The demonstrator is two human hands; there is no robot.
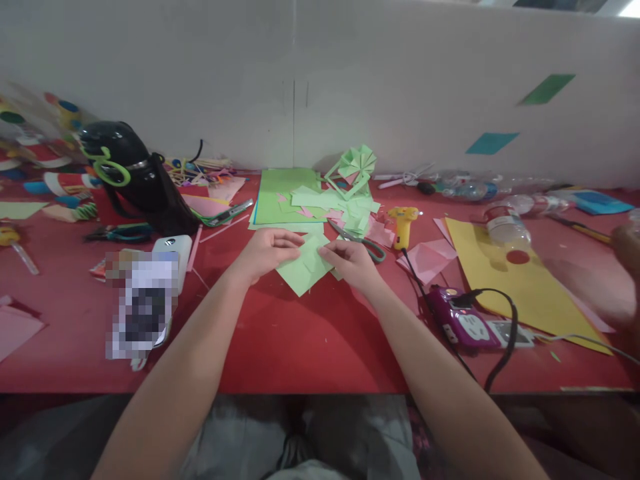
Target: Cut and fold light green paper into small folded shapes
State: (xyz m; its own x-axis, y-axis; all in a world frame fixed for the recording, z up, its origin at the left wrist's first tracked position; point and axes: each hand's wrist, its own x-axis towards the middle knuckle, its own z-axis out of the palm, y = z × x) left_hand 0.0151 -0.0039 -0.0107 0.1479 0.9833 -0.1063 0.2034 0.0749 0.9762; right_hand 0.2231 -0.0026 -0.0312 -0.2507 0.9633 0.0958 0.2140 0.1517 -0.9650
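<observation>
A light green paper square (300,279), turned cornerwise, is held just above the red table between my two hands. My left hand (270,253) has its thumb and fingers closed on the left corner. On the right corner, my right hand (347,259) pinches the sheet between thumb and fingertips. Creases or a folded layer seem to show near the paper's middle. Scissors (377,249) with dark handles lie just behind my right hand. Beyond the hands are light green scraps (357,212) and a folded green paper piece (357,167) with a pleated fan shape.
A yellow glue gun (401,223) stands right of the scissors, its cord running to a purple power strip (460,320). Yellow paper (490,273) and a plastic bottle (506,227) lie further right, near another person's blurred hand (625,250). At left are a black flask (135,173) and a phone (145,303).
</observation>
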